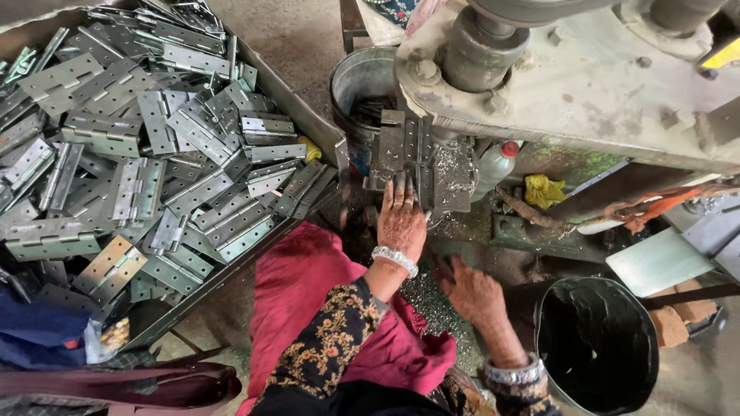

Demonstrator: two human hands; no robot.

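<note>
Head view, looking down at a grey metal press machine (586, 85) and the work area below it. Left hand (401, 219), wearing a white beaded bracelet (395, 259), is stretched forward with fingers extended flat; fingertips press on a flat grey steel hinge with punched holes (401, 150) that lies open on the small grey press bed (451, 181) directly under the machine head. The hinge sits just ahead of the left fingertips, touching them, and well forward of the right hand. Hand is not curled around the hinge; it lies on it, open. Right hand (474, 296), with a silver bangle (512, 375) at the wrist, rests lower and nearer the body, fingers bent loosely downward over a litter of fine metal shavings (432, 304); it grips nothing visible. To the left, a large shallow metal tray (308, 115) carries a heaped pile of loose grey steel hinges (146, 154), well apart from both hands. A round grey metal bucket (362, 85) stands behind the press bed. A black round bin (597, 343) sits just right of the right forearm. A clear plastic bottle with a red cap (495, 166) stands right of the press bed. Magenta cloth (308, 293) covers the lap beneath the left forearm.
</note>
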